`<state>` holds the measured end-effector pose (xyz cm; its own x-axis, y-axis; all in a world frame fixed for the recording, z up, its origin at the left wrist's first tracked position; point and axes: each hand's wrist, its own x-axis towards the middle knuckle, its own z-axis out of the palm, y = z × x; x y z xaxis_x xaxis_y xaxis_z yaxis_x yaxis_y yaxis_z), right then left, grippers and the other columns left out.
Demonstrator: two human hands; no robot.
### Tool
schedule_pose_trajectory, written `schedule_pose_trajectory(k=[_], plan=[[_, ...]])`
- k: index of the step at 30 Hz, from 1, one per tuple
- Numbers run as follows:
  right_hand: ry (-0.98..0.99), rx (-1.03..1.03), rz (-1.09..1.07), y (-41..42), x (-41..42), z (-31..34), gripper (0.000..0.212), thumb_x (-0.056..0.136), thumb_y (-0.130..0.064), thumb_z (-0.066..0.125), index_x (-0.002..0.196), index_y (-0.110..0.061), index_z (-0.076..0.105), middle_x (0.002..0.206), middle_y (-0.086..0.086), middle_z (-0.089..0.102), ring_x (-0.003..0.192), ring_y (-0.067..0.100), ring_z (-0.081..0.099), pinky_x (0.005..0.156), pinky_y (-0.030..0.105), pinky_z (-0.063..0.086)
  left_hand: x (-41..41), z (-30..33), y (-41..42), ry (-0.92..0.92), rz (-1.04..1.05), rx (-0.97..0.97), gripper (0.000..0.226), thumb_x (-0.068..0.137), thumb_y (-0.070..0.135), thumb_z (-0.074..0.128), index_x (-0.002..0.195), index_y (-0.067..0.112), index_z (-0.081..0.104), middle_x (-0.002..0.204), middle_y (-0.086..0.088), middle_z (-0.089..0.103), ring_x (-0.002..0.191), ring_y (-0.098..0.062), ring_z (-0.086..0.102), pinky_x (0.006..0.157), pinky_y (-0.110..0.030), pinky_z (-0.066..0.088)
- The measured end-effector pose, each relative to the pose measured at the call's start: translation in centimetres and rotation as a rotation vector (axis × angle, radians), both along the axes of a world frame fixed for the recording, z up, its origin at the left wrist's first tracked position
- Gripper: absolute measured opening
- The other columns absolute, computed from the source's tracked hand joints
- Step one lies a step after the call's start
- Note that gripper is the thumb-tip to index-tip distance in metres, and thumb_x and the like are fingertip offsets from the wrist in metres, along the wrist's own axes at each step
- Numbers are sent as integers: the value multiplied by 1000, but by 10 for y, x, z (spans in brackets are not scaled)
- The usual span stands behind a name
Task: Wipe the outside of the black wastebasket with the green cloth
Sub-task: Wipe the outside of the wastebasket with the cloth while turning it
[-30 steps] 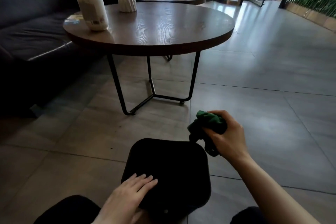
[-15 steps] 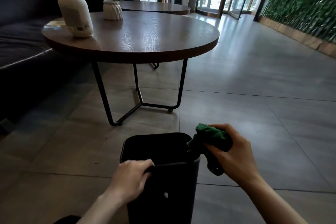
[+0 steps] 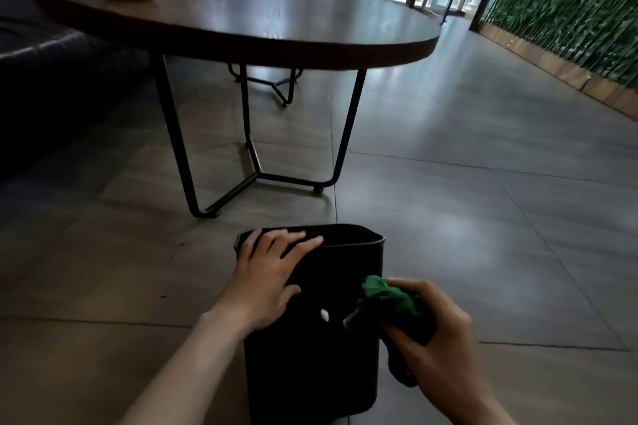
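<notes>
L hand (image 3: 267, 281) lies flat, fingers spread, on black wastebasket (image 3: 324, 362) near its rim. R hand (image 3: 436, 338) fist-closed round green cloth (image 3: 386, 300), pressed w/ it against bin's side.

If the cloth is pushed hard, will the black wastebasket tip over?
Probably it would: the black plastic wastebasket looks tall, narrow and empty, so likely light. The left hand on its rim probably steadies it against the green cloth.

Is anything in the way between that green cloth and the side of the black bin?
Nothing visible. The right hand holds the bunched green cloth right at the black wastebasket's near side. The left hand rests up by the rim, clear of that spot.
</notes>
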<state>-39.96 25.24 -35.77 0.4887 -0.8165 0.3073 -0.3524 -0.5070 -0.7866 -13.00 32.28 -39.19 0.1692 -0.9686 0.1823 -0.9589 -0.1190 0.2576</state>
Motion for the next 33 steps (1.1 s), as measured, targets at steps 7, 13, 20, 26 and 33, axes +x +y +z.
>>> schedule_pose_trajectory(k=[7,13,20,26,33], plan=[[29,-251,-132,15,51,-64,55,85,-19,74,133,-41,57,134,-11,57,118,15,63,82,40,60,10,-4,-7,-93,-59,120,123,74,29,80,159,40,-9,168,19,4,156,-13,-2,125,-35,-6],[295,-449,0,17,102,-109,69,93,-34,56,159,-34,35,169,8,25,159,31,15,121,60,28,16,-1,-12,14,-65,53,109,72,13,70,159,40,11,162,18,25,151,-9,17,124,-32,2],[534,-832,384,48,56,-179,50,100,-47,57,149,-41,49,163,12,38,154,39,28,116,64,36,20,-4,-15,144,-74,5,107,65,9,67,156,42,22,155,19,37,146,-10,27,122,-27,-1],[382,-820,373,0,54,-143,30,98,-20,65,128,-25,72,158,18,44,152,40,32,113,62,41,19,0,-16,195,-81,-39,105,63,5,69,153,44,29,150,19,44,142,-7,30,120,-22,-4],[188,-655,49,-21,107,-107,36,99,-17,66,134,-18,68,154,22,47,152,41,31,119,65,32,14,2,-14,191,-78,15,106,64,1,68,153,42,29,152,18,44,144,-10,31,125,-30,1]])
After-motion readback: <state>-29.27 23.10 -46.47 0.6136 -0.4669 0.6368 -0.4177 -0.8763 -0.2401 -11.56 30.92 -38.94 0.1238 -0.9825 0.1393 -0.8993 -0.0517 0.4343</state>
